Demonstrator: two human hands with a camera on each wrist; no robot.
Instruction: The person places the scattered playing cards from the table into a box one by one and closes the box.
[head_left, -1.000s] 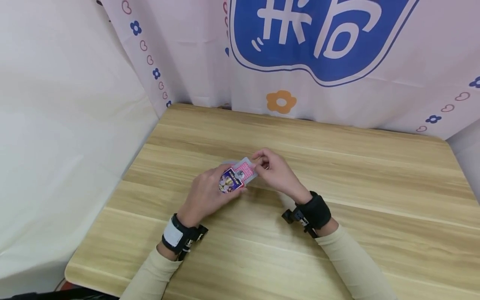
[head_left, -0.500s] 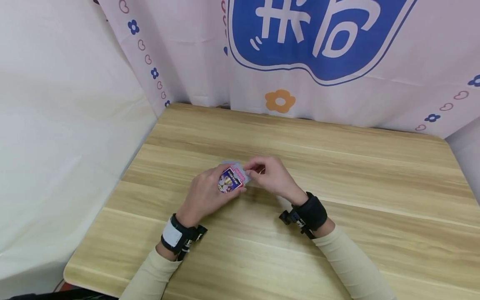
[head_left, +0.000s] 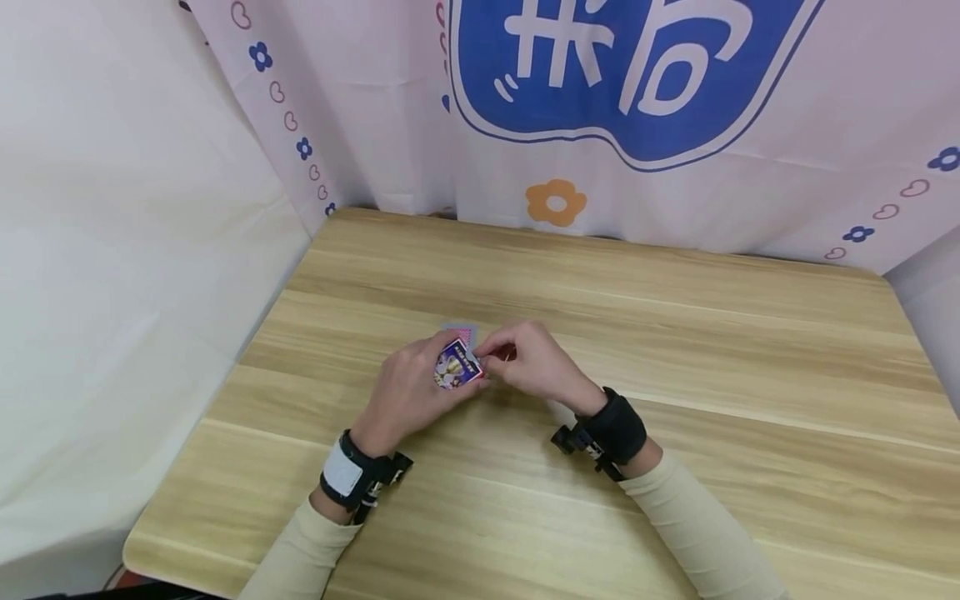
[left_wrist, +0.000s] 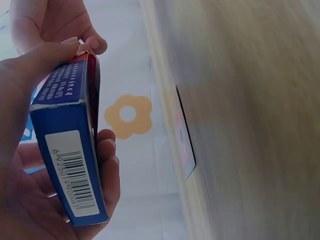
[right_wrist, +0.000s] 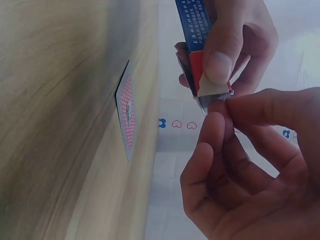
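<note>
A blue playing-card box (head_left: 456, 365) with a picture on its front is held in my left hand (head_left: 408, 383), thumb along one edge and fingers behind it. Its barcode end (left_wrist: 72, 175) faces the left wrist camera. At the box's open end, the thumb and fingertips of my right hand (head_left: 536, 362) pinch the end of a playing card (right_wrist: 215, 90), of which only a pale sliver shows; the rest is hidden in the box. Another playing card (right_wrist: 127, 117), red-patterned back up, lies on the table just beyond the box, partly covered by my left hand and the box in the head view.
The wooden table (head_left: 675, 333) spreads out on all sides of the hands. Behind it hangs a white printed cloth (head_left: 405, 100) with a blue emblem, and a plain white sheet (head_left: 135, 250) hangs along the left side.
My right hand has moved left and down towards the box, and the card it pinches has slid from about half out to almost fully inside. The left hand stays nearly still.
</note>
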